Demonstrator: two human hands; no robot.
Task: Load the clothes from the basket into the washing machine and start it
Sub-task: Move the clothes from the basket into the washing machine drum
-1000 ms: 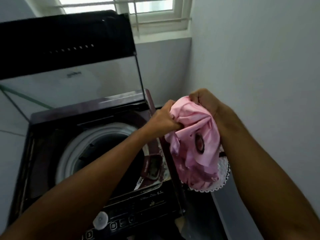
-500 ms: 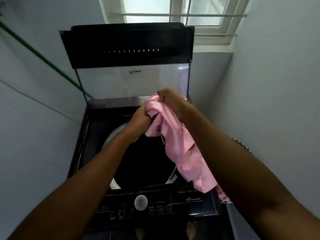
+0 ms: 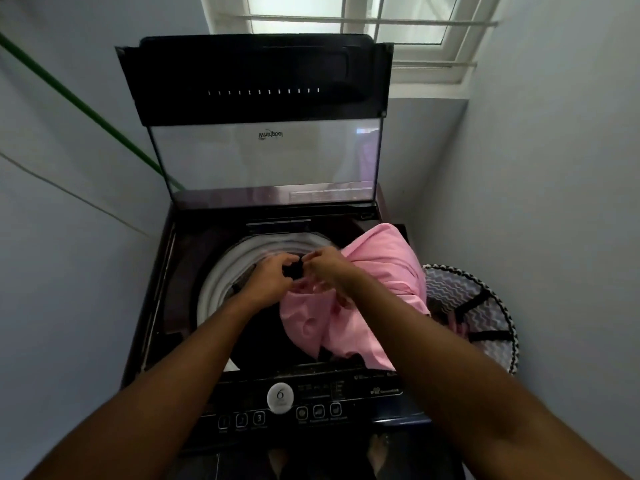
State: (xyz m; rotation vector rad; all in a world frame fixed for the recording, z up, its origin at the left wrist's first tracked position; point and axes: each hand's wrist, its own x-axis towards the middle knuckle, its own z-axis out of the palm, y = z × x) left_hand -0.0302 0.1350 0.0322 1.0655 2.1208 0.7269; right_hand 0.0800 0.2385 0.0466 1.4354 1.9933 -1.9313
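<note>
Progress: early loading, by my reckoning; one pink garment (image 3: 377,296) is going into the washing machine (image 3: 166,306), and nothing shows the machine started.
Left hand: my left hand (image 3: 270,282) is over the drum (image 3: 221,282), fingers curled at the garment's near edge; whether it truly pinches cloth I cannot tell.
Right hand: my right hand (image 3: 325,268) sits just beside the left, fingers bent into the bunched pink cloth, gripping it.
Garment: it lies under and to the right of my hands, partly inside the drum opening, partly draped over the machine's right rim.
Lid: lid (image 3: 263,109) stands upright beyond my hands, so the way in is free.
Basket: basket (image 3: 485,306) sits well to the right of my right hand, beside the machine; some cloth shows inside, though how much I cannot tell.
Controls: control panel (image 3: 280,407) lies below my forearms, untouched.
Left to do: push this garment fully in, fetch whatever remains, shut the lid, press start.
</note>
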